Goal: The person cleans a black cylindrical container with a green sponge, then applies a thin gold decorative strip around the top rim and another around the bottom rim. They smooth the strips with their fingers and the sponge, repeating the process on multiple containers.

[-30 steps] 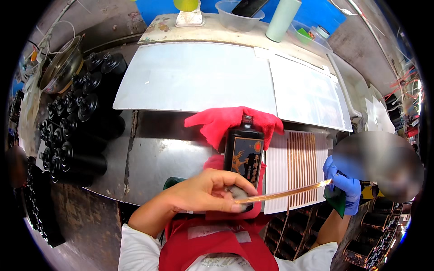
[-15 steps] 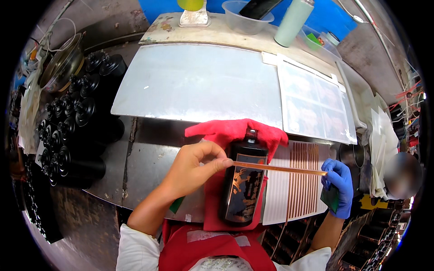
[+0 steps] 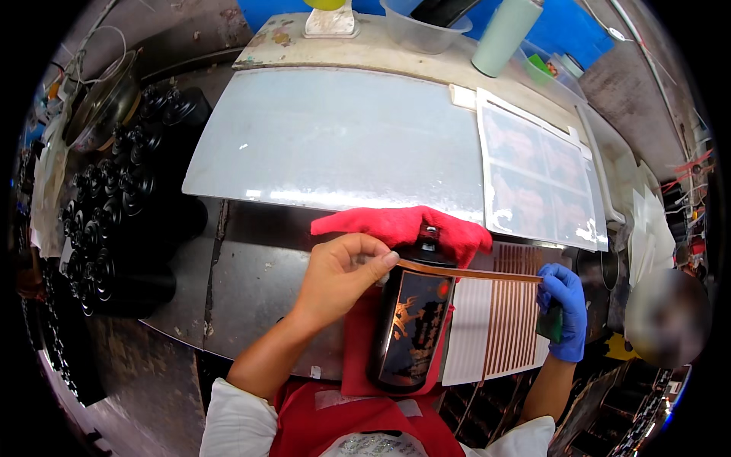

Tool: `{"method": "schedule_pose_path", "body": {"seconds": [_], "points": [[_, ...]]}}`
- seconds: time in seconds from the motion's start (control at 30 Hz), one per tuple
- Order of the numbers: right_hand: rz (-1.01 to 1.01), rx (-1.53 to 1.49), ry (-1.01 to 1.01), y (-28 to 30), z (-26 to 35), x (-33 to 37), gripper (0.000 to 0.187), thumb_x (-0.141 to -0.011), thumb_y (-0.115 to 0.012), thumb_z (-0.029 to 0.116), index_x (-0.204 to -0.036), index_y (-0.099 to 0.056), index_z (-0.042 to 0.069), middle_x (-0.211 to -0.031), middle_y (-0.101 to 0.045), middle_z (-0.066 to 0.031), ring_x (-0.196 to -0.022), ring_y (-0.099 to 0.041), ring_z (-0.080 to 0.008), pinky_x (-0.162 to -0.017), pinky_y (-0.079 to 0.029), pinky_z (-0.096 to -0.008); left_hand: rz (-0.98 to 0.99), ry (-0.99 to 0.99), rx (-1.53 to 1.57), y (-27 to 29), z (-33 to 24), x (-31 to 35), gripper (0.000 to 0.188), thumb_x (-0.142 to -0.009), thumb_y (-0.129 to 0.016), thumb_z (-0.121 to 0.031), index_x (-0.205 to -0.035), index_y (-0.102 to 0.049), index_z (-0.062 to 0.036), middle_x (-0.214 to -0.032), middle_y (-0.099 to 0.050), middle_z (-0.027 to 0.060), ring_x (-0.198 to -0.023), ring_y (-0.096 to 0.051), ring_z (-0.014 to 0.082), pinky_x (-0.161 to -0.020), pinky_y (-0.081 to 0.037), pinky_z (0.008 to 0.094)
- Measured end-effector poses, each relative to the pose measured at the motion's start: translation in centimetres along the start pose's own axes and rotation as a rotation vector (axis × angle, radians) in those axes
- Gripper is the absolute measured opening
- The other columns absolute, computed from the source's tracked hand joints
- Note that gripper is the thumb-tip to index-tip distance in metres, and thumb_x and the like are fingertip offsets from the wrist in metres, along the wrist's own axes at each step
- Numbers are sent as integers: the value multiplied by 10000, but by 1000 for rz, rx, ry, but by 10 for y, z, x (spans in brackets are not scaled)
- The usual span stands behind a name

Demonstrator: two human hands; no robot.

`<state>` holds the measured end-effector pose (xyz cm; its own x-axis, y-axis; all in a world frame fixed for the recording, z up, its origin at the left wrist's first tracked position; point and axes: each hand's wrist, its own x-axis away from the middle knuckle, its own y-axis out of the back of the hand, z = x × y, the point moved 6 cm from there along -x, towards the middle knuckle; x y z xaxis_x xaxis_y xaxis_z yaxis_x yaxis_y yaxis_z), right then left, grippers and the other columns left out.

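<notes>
A black bottle [image 3: 415,331] with a dark, gold-patterned label lies on a red cloth [image 3: 373,222], its neck pointing away from me. My bare left hand [image 3: 333,280] pinches one end of a narrow copper-coloured strip [image 3: 499,274] at the bottle's left shoulder. The strip is stretched level across the label's upper edge; whether it touches the bottle I cannot tell. At its other end, my blue-gloved right hand [image 3: 568,311] grips it. A flat dark green piece [image 3: 550,323] is also tucked in that hand. Beneath the strip, right of the bottle, lies a white sheet [image 3: 467,327] of similar copper strips.
Several black bottles with pump tops [image 3: 106,236] stand at the left. Beyond the work spot is a raised grey board [image 3: 335,137] with a printed sheet [image 3: 541,164] on its right. A pale green flask [image 3: 506,38] and a clear bowl [image 3: 426,34] stand behind.
Both hands have moved the strip slightly away from me, from across the label's upper part to its top edge near the bottle's shoulder. The view has shifted slightly.
</notes>
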<state>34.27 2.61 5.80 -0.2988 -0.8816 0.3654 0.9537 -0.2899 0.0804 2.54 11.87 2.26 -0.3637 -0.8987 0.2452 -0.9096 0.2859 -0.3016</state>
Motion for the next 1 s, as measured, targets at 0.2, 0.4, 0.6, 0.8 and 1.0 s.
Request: {"method": "schedule_pose_path", "body": {"seconds": [0.2,0.4,0.6,0.8,1.0], "points": [[22,-29,25,2,1,-4,163,-801,-632,168,-794,-530,41,-633,-434,28,-474,-377,-32,-431,-284,-177,9,-50,44,-1,4,0,142,-842,-663,-124,-879,-629,9,-795,-620,6,-706,-555,46,-623,-463,198],[46,-22,44,-7,8,-1,186,-800,-633,171,-755,-508,42,-666,-421,12,-481,-370,-37,-431,-277,-180,-28,-3,65,6,12,-2,139,-847,-656,-118,-886,-624,11,-800,-617,8,-716,-556,49,-629,-464,199],[-44,-74,34,-4,8,-2,110,-771,-628,109,-763,-551,32,-600,-448,30,-483,-387,-32,-448,-288,-168,-14,-64,55,0,7,-1,138,-848,-657,-121,-877,-620,9,-794,-615,15,-693,-551,46,-607,-454,191],[-57,-81,13,-5,2,-3,114,-771,-629,108,-752,-544,34,-607,-444,27,-479,-376,-30,-441,-281,-168,-10,-62,62,1,9,-2,136,-847,-659,-123,-872,-617,4,-782,-607,8,-669,-542,38,-585,-449,185],[-4,-64,23,-4,-2,-7,110,-772,-622,109,-748,-542,37,-606,-446,24,-483,-386,-37,-443,-290,-175,-54,-53,133,0,18,-2,122,-851,-653,-127,-867,-591,-23,-767,-596,-2,-659,-532,35,-573,-432,183]]}}
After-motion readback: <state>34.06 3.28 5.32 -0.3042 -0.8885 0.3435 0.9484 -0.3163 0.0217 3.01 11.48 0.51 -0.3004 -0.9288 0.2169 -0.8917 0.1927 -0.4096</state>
